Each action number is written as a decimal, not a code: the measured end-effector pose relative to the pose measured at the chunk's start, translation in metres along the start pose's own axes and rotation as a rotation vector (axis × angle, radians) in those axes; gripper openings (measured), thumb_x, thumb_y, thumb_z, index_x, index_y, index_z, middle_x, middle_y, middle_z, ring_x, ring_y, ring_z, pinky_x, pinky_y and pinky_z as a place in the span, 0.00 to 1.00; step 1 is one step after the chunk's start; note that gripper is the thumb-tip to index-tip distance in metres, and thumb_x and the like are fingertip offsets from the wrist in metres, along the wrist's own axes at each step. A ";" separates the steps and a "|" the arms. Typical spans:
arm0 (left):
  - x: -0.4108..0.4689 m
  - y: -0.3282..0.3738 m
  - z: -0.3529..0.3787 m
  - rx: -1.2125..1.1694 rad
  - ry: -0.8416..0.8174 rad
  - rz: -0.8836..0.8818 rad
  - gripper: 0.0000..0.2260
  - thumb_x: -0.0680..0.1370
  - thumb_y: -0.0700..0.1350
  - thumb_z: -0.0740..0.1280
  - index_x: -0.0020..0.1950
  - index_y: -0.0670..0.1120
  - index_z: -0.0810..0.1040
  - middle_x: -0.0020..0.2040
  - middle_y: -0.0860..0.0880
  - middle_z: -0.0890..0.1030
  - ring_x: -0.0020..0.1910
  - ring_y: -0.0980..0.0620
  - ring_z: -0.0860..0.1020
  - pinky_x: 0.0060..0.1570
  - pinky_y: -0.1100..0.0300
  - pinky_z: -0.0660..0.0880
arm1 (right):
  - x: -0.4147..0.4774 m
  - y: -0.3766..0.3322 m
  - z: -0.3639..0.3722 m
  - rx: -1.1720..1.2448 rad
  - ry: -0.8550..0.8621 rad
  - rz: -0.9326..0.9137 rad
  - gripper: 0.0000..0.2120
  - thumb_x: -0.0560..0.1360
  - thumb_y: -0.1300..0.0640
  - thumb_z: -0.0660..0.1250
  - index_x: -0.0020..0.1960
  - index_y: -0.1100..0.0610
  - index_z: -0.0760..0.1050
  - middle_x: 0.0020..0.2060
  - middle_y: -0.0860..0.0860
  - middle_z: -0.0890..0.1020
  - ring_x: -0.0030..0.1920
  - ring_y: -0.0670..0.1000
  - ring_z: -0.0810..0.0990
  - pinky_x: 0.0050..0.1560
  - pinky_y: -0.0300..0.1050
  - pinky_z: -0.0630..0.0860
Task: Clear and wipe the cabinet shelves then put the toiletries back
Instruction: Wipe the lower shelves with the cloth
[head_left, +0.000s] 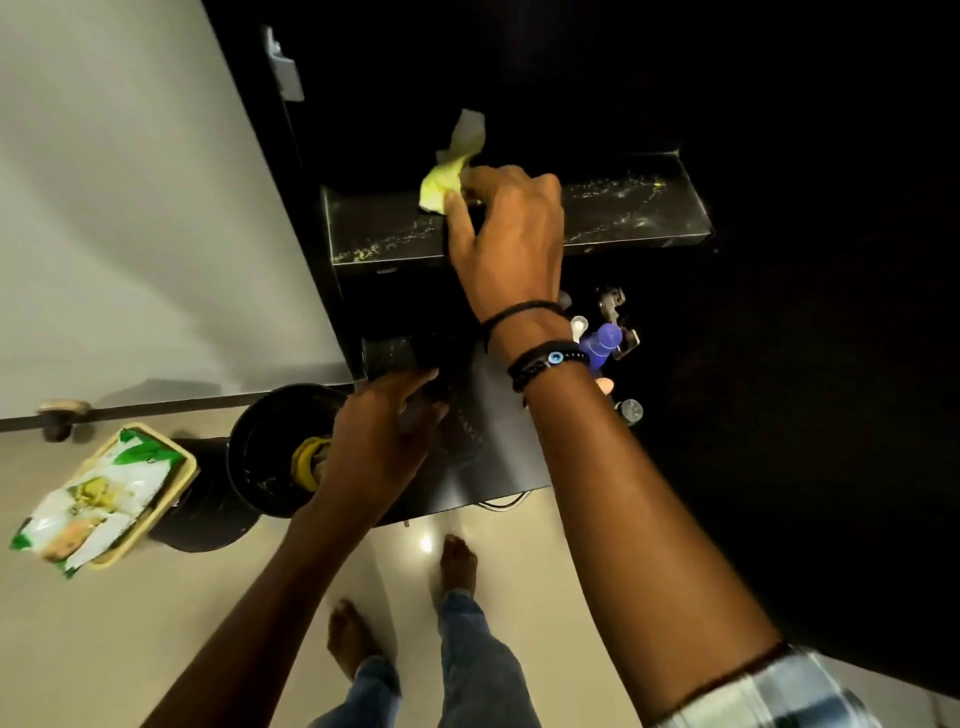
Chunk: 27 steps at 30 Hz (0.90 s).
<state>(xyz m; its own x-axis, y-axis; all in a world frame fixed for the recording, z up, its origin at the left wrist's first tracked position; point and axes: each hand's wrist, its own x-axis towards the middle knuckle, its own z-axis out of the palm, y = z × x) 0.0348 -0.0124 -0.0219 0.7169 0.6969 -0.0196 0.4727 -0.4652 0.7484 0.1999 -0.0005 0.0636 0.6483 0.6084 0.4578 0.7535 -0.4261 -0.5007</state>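
Dark cabinet (571, 78), two flat shelves: one crumpled yellow cloth (441, 187) is pinched by the right hand (511, 234) on the speckled upper shelf (649, 208). The left hand (379, 436) is laid at the lower shelf (498, 441), its grip indiscernible. Toiletries (602, 345) are clustered there.

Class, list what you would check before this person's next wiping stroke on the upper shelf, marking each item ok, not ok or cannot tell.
1. Grip: the right hand holds the yellow cloth: ok.
2. Visible part of the upper shelf free of objects: ok.
3. Same shelf free of dust: not ok, yellowish specks lie on it.
4. The lower shelf cleared: not ok, a blue bottle and other toiletries are there.
5. The left hand empty: cannot tell, its fingers lie over something dark.
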 end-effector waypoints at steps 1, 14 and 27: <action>-0.004 -0.004 -0.002 0.008 -0.003 -0.003 0.17 0.76 0.46 0.68 0.65 0.48 0.75 0.61 0.48 0.80 0.58 0.50 0.78 0.58 0.53 0.75 | -0.003 0.000 -0.002 0.025 0.011 0.005 0.09 0.75 0.56 0.66 0.52 0.58 0.80 0.45 0.54 0.82 0.48 0.57 0.75 0.50 0.50 0.73; -0.050 -0.072 0.029 0.038 -0.177 -0.195 0.37 0.71 0.46 0.74 0.75 0.43 0.59 0.72 0.43 0.65 0.69 0.44 0.64 0.64 0.55 0.65 | -0.198 0.066 0.046 0.100 -0.426 0.363 0.06 0.72 0.60 0.66 0.44 0.64 0.76 0.57 0.56 0.74 0.54 0.55 0.76 0.57 0.33 0.69; -0.028 -0.102 0.063 0.152 -0.321 -0.378 0.58 0.65 0.48 0.78 0.76 0.41 0.35 0.78 0.44 0.44 0.76 0.43 0.50 0.69 0.50 0.62 | -0.237 0.090 0.080 -0.310 -0.745 -0.069 0.27 0.79 0.51 0.47 0.71 0.66 0.65 0.69 0.64 0.69 0.71 0.60 0.66 0.72 0.51 0.59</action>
<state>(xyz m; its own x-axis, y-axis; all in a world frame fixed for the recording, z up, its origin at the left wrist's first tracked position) -0.0011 -0.0193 -0.1396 0.5917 0.6402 -0.4899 0.7809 -0.3044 0.5455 0.1052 -0.1296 -0.1492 0.4382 0.8797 -0.1844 0.8561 -0.4710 -0.2125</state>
